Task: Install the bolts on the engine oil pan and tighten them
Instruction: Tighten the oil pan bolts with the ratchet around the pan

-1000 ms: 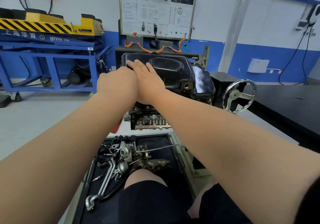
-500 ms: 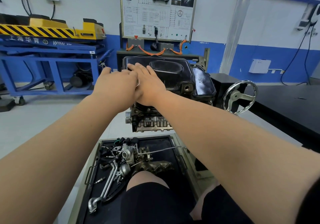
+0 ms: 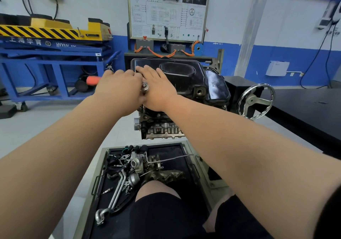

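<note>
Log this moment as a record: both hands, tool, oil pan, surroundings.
left hand: grips ratchet wrench, orange handle sticking out past the hand
right hand: fingers straight, resting on oil pan beside the wrench head
engine: oil pan facing up
handwheel: right of engine
parts tray: below engine, holds loose metal parts

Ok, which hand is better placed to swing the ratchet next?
Left: the left hand wraps the ratchet handle, its orange end poking out; the right hand lies flat on the oil pan, beside the head.
</note>
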`<state>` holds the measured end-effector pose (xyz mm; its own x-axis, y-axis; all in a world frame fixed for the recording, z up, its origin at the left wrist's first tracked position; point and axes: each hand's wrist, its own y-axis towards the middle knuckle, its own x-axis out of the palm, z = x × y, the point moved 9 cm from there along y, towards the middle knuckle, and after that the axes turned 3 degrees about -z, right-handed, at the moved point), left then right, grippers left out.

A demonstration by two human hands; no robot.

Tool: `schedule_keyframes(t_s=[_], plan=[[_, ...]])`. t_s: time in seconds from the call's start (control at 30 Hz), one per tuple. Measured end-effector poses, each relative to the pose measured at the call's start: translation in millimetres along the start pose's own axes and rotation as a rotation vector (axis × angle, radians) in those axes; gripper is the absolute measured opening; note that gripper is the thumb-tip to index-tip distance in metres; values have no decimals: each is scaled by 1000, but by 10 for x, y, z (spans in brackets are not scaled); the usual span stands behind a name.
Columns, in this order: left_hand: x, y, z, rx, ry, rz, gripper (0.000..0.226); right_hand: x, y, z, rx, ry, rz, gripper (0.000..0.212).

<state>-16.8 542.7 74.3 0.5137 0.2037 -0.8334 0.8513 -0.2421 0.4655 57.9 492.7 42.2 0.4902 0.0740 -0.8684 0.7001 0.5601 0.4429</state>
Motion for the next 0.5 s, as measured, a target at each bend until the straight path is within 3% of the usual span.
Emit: schedule_keyframes(t_s=[0.23,0.33,0.5], plan=[[-25,47,-20,-83,-56,23,41,31,14,1,5,-12,-34,72],[5,106,15,18,0,-29,25,36,15,-11,2,-57,-3,65],[-31,45,100,156,2,14,27,22,13,5,-1,-12,9,67]])
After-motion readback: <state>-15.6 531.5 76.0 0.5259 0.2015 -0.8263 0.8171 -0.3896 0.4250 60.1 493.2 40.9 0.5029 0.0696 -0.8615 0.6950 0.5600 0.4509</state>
